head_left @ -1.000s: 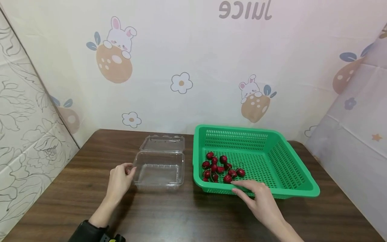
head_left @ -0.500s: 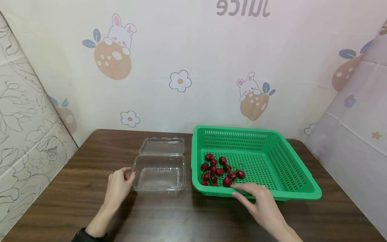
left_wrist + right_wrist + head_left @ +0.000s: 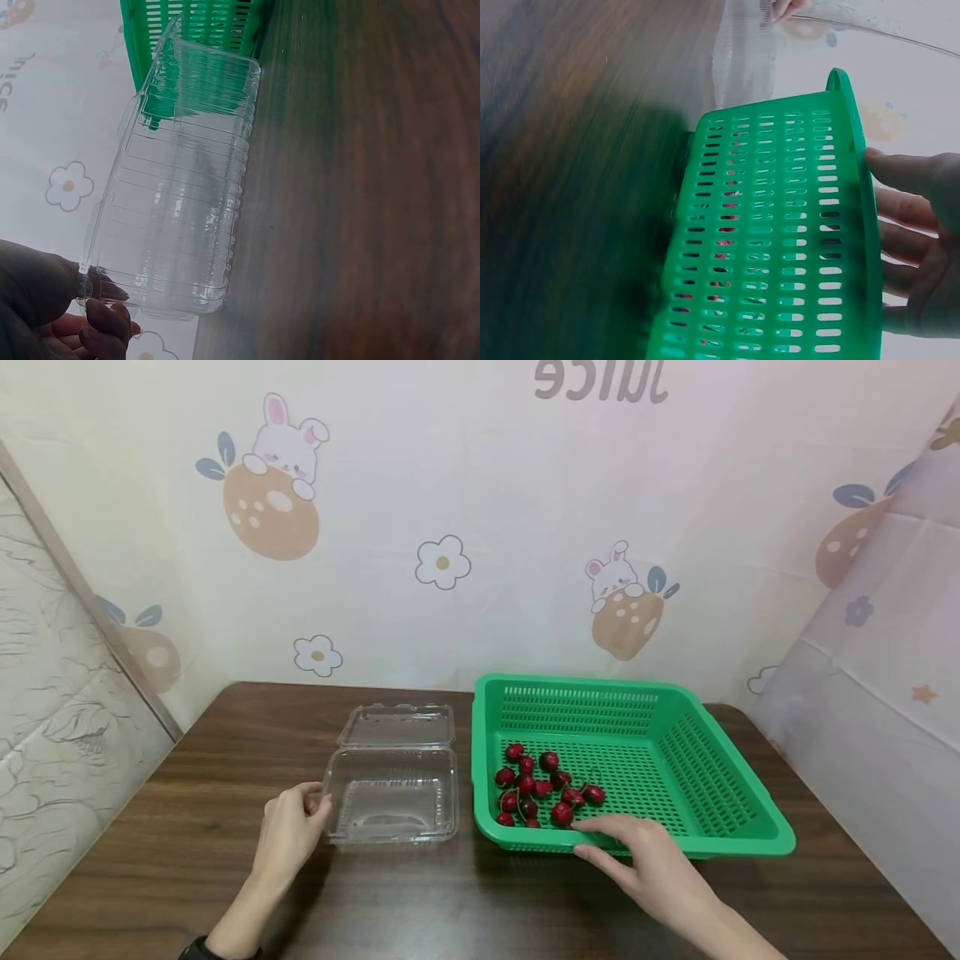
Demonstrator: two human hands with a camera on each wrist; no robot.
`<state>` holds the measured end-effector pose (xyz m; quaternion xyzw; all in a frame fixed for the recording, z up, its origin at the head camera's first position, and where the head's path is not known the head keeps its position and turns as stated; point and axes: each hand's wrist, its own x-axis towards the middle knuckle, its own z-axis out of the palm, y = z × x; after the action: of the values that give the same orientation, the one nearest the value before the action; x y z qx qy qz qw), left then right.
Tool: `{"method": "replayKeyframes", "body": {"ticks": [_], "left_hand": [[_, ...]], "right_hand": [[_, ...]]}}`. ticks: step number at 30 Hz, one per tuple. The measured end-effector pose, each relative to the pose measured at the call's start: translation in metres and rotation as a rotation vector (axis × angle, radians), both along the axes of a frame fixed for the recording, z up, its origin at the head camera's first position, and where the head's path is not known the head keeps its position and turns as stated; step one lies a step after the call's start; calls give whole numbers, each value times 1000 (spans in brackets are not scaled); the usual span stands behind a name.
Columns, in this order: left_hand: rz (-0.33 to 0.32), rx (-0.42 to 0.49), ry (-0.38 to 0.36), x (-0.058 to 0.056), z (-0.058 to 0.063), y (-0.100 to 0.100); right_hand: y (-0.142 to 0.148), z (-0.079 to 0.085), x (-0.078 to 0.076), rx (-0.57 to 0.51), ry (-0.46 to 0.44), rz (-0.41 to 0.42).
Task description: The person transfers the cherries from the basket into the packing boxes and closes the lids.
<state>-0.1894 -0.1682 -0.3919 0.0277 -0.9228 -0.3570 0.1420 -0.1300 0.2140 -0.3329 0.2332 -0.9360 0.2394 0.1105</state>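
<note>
L hand [image 3: 288, 835] pinches left rim of clear plastic clamshell [image 3: 393, 802], fingers clamped on it; lid [image 3: 401, 727] folded back on far side. R hand [image 3: 660, 868] has thumb & fingers clamped on near rim of green plastic basket [image 3: 735, 846], thumb outside, fingers inside, fingertip right by one cherry [image 3: 562, 814]. Cherries [image 3: 526, 785], some w/ stems, sit in basket's left part. Clamshell's left of basket, gap btwn, both on brown wood-grain tabletop [image 3: 420, 910]. Far side: rabbit-print backdrop [image 3: 375, 485].
</note>
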Motion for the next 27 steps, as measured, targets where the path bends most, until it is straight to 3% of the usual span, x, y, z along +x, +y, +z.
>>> {"method": "replayKeyframes", "body": {"ticks": [6,14,22,27], "left_hand": [[3,-3,0,1,-1,0],[17,-14,15,1,-1,0],[22,-15,29,1,-2,0],[20,-19,34,1,-2,1]], "right_hand": [[0,13,-5,50,-74,26],[4,34,-23,114,-50,3],[-2,36,-42,177,-50,-28],[-6,32,-51,188,-105,-56]]}}
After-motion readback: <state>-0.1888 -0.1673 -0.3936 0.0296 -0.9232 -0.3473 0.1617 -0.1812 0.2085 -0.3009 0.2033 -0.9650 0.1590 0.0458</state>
